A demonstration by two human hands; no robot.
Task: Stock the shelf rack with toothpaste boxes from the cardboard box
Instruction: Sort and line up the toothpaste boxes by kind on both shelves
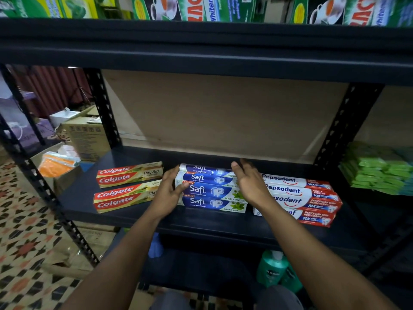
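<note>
Biggest risk, going left to right: the Colgate boxes (129, 186) sit just beside the left hand (169, 191), so a sloppy nudge could knock them crooked. The Safi boxes (210, 189) are piled mid-shelf (76, 198) (more than one layer, looks like), so an uneven squeeze could slide the top ones toward the Pepsodent boxes (301, 195), which already lie a bit fanned. Pose-wise, the left hand is against the pile's left end, fingers nearly straight, thumb across a front face, pressing rather than grabbing. The right hand (250, 182) is spread open over the right end, holding nothing; can't tell if it's actually touching.
</note>
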